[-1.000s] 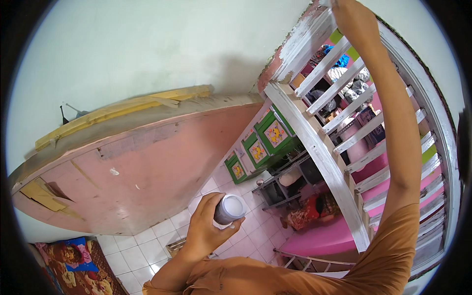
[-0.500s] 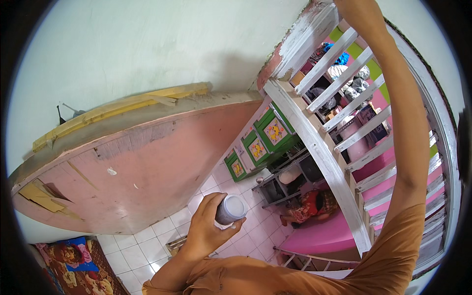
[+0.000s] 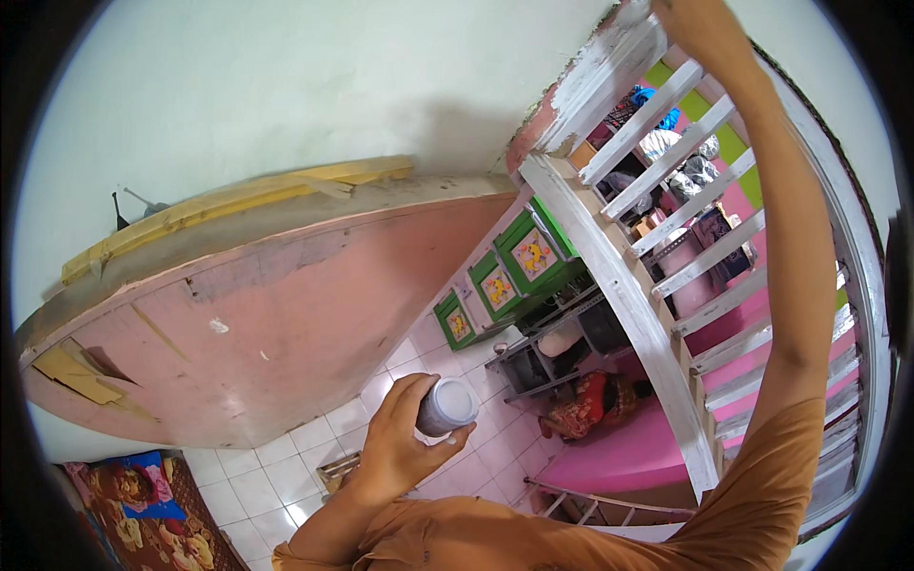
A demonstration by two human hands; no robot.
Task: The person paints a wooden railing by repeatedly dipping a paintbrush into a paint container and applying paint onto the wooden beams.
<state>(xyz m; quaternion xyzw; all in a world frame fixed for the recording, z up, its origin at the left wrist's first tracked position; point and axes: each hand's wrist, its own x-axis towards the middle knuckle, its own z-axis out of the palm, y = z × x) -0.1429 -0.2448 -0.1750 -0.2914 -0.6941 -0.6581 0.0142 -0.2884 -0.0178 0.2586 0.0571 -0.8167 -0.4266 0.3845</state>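
My left hand (image 3: 400, 440) is wrapped round a small round tub (image 3: 447, 404) with a pale rim and whitish contents, held upright over the drop to the room below. High at the upper right, my right arm stretches up, and my right hand (image 3: 706, 36) is closed against the top of a white-painted wooden post (image 3: 609, 81). Its fingertips are partly cut off by the picture's edge, and what they grip cannot be made out. Patches of pink and bare surface show along the post's left side. Beside my right arm runs a white slatted railing (image 3: 687, 181).
A pink partition (image 3: 286, 305) with yellow wood strips (image 3: 238, 205) on its ledge spans the left. Below are a green cabinet (image 3: 519, 262), a tiled floor (image 3: 257, 490), a person in red patterned clothing (image 3: 586, 407), a ladder (image 3: 609, 504) and a patterned mattress (image 3: 143, 514).
My right hand has shifted slightly down and right along the post top. The person below has changed posture. My left hand still holds the tub in the same spot.
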